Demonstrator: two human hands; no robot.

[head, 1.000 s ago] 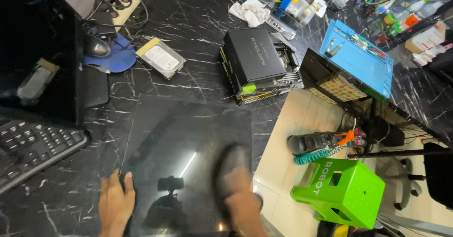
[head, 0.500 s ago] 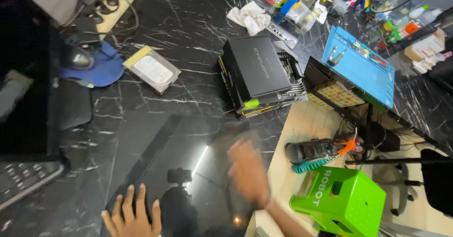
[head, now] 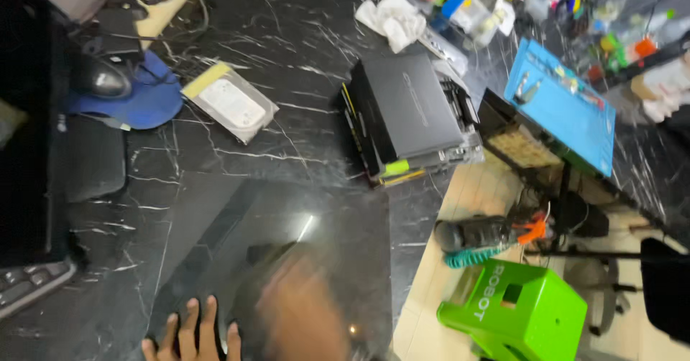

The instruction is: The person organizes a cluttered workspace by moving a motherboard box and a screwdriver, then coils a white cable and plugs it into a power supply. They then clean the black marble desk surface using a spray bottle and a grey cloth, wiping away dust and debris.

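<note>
I see the left hand (head: 188, 332) flat, fingers spread, on the glossy dark panel (head: 287, 260); the right hand (head: 305, 318) is blurred, grip indiscernible; the panel could slide off the table edge (head: 402, 260) beside it.

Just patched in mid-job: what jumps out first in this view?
The glossy dark panel lying flat on the black marble table draws the eye, with the left hand pressed on its near edge and the right hand a blur over it. Beyond it sits a black case, and on the floor to the right a bright green stool.
</note>
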